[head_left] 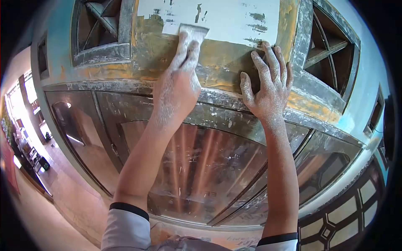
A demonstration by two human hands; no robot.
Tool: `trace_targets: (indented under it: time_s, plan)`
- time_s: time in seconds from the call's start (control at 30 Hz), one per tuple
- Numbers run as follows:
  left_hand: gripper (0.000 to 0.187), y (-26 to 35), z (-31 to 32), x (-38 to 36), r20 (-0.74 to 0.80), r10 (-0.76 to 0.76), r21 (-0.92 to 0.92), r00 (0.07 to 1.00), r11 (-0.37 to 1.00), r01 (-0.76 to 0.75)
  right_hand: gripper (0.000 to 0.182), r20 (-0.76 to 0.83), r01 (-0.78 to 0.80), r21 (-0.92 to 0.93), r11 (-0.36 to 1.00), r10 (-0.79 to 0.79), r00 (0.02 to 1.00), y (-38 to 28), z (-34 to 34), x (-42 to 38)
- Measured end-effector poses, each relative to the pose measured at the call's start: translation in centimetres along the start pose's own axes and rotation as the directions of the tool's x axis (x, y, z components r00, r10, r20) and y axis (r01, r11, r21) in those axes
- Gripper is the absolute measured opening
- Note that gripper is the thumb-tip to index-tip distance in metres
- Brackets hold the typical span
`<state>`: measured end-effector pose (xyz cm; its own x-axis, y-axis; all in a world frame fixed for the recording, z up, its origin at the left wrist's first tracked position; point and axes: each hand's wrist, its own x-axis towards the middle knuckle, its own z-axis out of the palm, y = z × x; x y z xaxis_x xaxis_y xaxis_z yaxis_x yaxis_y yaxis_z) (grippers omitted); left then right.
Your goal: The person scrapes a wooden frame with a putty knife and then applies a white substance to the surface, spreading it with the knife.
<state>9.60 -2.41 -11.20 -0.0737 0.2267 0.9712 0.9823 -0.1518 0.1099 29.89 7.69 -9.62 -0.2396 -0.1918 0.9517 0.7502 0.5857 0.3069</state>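
Head view: The left hand (178, 85), dusted white, grips a scraper (194, 29), its blade at the white patch's (222, 21) lower edge, left of the patch's middle. The right hand (271, 83), holding nothing, spreads its fingers against the panel (226, 60) at the patch's lower right corner. A shallow blade angle and even pressure would likely serve best, sparing the panel gouges from the blade's corners.

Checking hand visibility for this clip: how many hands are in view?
2: the left hand grips the scraper at the lower edge of the white patch; the right hand is spread near that patch's lower right corner. No others show.
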Motion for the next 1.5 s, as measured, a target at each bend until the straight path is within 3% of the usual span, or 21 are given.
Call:
trace_targets:
  time_s: [0.7,0.8,1.03,1.1,1.17,1.27,1.33,1.5]
  plan:
    - [0.063,0.3,0.1,0.3,-0.006,0.097,0.048,0.995,0.994,-0.097,0.047,-0.001,0.003,-0.007,1.0,-0.003,1.0,0.0,-0.1,0.0]
    - [0.065,0.8,0.3,1.5,0.045,0.042,-0.011,0.998,0.999,-0.041,0.047,0.004,-0.002,-0.006,1.0,0.002,1.0,0.0,0.0,-0.1]
    - [0.058,1.3,0.5,0.5,0.015,0.079,0.002,0.997,0.997,-0.079,0.047,-0.021,-0.005,-0.007,1.0,0.005,1.0,0.2,0.3,0.0]
    - [0.06,1.7,0.0,2.3,0.081,0.037,0.015,0.996,0.999,-0.038,0.047,-0.016,-0.005,-0.001,1.0,0.005,1.0,0.1,0.4,-0.1]
    - [0.06,1.4,0.4,2.3,0.004,0.094,0.05,0.996,0.994,-0.094,0.047,-0.015,-0.006,-0.001,1.0,0.006,1.0,0.2,0.3,-0.1]
    - [0.059,0.8,0.1,1.0,0.081,0.054,0.044,0.995,0.997,-0.058,0.046,-0.012,-0.002,-0.001,1.0,0.002,1.0,0.2,0.2,-0.1]
    - [0.061,-0.2,0.4,0.5,0.033,0.151,0.079,0.988,0.985,-0.153,0.046,-0.012,-0.002,-0.004,1.0,0.002,1.0,0.2,0.2,-0.2]
    - [0.059,-0.3,-0.6,3.4,0.065,0.194,0.092,0.979,0.976,-0.199,0.047,-0.016,-0.004,-0.001,1.0,0.004,1.0,0.3,0.3,-0.1]
